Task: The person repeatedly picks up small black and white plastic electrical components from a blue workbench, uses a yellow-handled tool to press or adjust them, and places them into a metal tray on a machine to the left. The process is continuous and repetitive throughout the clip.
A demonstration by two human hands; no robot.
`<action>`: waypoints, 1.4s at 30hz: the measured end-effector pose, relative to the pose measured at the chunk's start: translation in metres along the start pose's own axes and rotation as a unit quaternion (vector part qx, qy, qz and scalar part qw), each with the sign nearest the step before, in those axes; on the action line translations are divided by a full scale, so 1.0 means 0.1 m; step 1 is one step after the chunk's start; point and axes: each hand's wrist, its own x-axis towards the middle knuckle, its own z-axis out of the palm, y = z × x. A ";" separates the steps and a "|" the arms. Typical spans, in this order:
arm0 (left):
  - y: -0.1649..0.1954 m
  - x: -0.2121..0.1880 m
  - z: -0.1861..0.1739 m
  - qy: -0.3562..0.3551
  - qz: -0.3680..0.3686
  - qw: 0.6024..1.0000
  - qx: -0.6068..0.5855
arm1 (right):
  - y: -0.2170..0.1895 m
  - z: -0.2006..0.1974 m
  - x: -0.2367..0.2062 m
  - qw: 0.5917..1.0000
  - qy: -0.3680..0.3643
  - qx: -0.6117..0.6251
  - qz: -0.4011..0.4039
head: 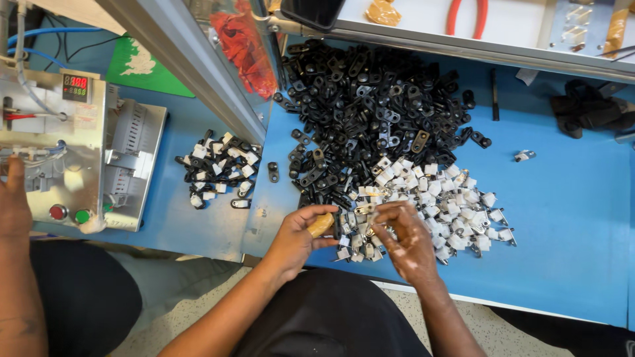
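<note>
Surface: a blue work table [562,218], with a raised shelf along the far edge.
Black pile: a big heap of black clips [370,106] in the middle, far side.
White pile: white clips [456,205] just near and right of the black heap, touching it.
Left hand: the left hand [297,235], thumb capped in tan tape, is curled at the near left edge of the white pile.
Right hand: the right hand [407,238] pinches a small metal part [365,209] with its fingertips.
Small pile: assembled clips [221,168] lie to the left.
Machine: a metal control box [63,152] at far left, another person's hand [13,198] resting on it.
</note>
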 end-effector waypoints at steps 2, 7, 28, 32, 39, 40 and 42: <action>0.07 -0.04 0.11 -0.024 -0.014 0.999 -0.026 | -0.06 0.06 -0.05 0.999 -0.013 0.038 -0.025; 0.22 -0.15 0.28 -0.045 0.032 0.998 0.001 | -0.10 0.12 -0.14 0.992 0.026 0.104 -0.070; 0.10 -0.15 0.38 -0.058 -0.001 0.998 0.023 | -0.27 -0.14 -0.17 0.946 0.030 -0.107 -0.304; 0.20 -0.28 0.54 -0.065 0.187 0.970 0.140 | -0.30 -0.15 -0.17 0.957 0.055 -0.123 -0.257; 0.35 -0.40 0.62 -0.009 0.404 0.824 0.398 | -0.35 -0.06 -0.22 0.975 0.116 -0.062 -0.180; 0.33 -0.38 0.62 -0.010 0.352 0.867 0.352 | -0.34 -0.07 -0.22 0.974 0.102 -0.034 -0.198; 0.29 -0.35 0.60 -0.016 0.262 0.931 0.252 | -0.33 -0.09 -0.19 0.970 0.073 0.023 -0.232</action>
